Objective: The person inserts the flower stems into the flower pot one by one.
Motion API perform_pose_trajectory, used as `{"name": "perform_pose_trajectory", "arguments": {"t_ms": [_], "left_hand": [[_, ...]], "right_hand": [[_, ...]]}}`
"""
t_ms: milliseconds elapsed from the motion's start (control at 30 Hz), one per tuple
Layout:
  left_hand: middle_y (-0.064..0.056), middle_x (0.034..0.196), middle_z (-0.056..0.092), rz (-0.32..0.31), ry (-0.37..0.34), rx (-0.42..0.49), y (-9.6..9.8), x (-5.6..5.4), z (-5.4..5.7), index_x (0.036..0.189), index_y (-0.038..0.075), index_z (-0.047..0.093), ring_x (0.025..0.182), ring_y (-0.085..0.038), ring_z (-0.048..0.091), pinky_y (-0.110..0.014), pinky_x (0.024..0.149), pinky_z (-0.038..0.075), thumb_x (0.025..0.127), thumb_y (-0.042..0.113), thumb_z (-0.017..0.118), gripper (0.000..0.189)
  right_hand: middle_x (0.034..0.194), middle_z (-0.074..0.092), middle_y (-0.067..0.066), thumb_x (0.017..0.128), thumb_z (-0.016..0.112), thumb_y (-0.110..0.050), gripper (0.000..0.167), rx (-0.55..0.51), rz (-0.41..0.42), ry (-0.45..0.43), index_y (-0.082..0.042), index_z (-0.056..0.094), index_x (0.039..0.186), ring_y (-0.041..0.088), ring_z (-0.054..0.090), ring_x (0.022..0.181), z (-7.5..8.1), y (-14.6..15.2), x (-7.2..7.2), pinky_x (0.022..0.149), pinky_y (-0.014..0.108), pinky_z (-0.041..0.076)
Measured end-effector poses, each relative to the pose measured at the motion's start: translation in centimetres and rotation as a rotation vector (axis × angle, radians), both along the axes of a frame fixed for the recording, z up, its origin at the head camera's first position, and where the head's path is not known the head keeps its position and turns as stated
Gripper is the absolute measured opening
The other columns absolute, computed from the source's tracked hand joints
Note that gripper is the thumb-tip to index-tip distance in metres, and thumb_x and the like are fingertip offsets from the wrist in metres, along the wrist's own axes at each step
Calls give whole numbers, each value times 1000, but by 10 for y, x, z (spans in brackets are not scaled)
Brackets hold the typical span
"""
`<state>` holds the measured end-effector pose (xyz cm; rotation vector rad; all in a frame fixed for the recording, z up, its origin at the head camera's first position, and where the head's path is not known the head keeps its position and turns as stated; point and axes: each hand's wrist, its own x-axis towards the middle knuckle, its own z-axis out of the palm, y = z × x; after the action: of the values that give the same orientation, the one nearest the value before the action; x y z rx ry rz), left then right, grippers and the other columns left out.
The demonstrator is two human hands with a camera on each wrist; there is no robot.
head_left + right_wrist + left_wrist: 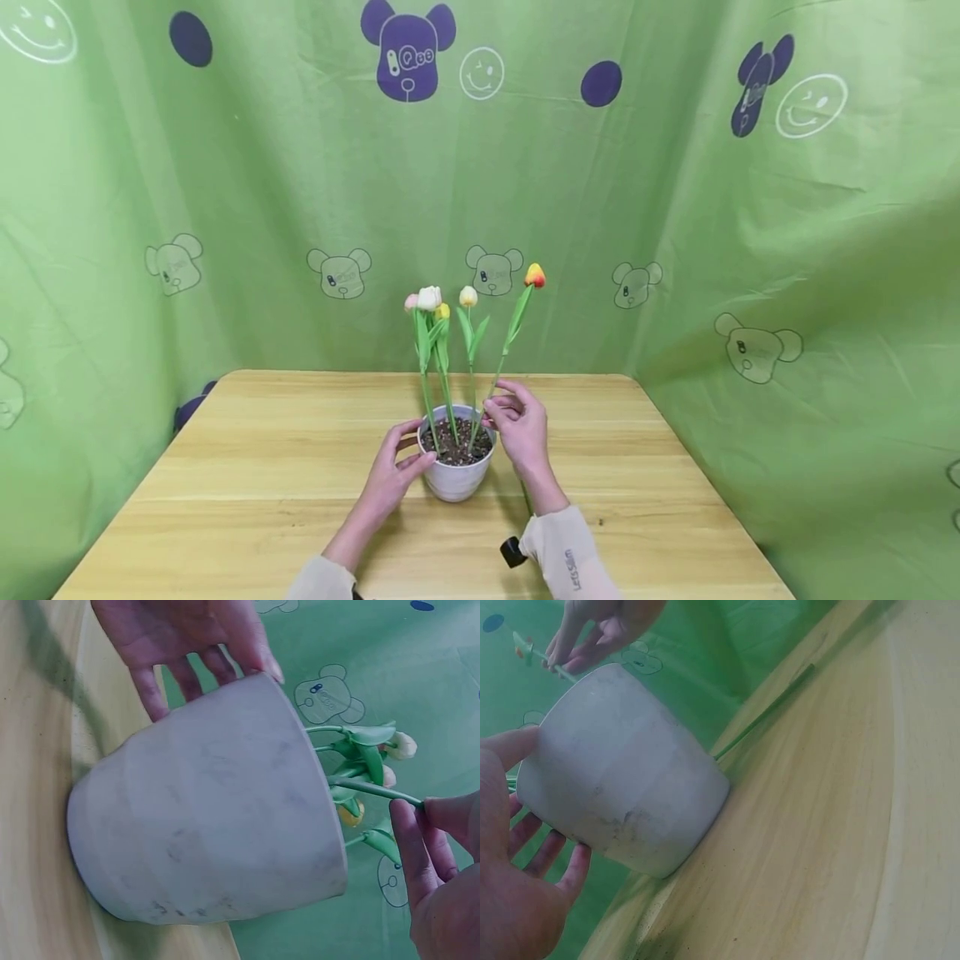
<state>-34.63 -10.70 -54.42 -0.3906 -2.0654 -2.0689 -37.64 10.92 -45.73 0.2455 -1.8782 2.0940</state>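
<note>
A whitish flower pot [456, 482] filled with dark soil [459, 442] stands on the table. My left hand [392, 473] holds its left side, thumb near the rim and fingers spread along the wall, as the left wrist view shows. Between thumb and fingers, my right hand [522, 425] pinches the green stem [375, 789] of a red-and-yellow tulip [535, 276], which leans right above the pot's right rim. Upright in the soil are a white tulip [430, 298], a pink tulip [411, 302], a yellow tulip [442, 311] and a cream tulip [468, 296]. The held stem's lower end is hard to make out.
On the wooden table [262, 467], another green stem [769, 712] lies right of the pot, partly under my right forearm. A green curtain [262, 167] with printed bears surrounds the table's back and sides. A small black device [513, 552] sits at my right wrist.
</note>
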Motion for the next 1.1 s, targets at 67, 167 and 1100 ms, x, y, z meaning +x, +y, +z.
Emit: {"name": "perform_pose_trajectory", "arguments": {"t_ms": [67, 167, 1100], "left_hand": [[-17, 153, 47, -2, -1, 0, 0, 0, 0, 148, 9, 49, 135, -39, 51, -50, 115, 48, 93, 16, 77, 63], [-18, 153, 47, -4, 5, -4, 0, 0, -1, 149, 8, 48, 135, -39, 51, -48, 114, 49, 93, 16, 77, 63], [-19, 153, 47, -2, -12, 9, 0, 1, 1, 148, 9, 48, 135, -40, 50, -54, 116, 47, 92, 17, 78, 64]], "right_hand": [[97, 69, 24, 89, 70, 14, 43, 6, 0, 14, 11, 60, 130, 13, 71, 72, -3, -2, 0, 72, 35, 67], [99, 68, 29, 89, 70, 14, 42, 9, -6, 25, 12, 60, 129, 12, 70, 72, -5, -4, 0, 74, 39, 67], [99, 72, 28, 87, 73, 12, 36, 132, -71, 98, 6, 67, 122, 21, 70, 77, -21, -12, 1, 74, 45, 66]]}}
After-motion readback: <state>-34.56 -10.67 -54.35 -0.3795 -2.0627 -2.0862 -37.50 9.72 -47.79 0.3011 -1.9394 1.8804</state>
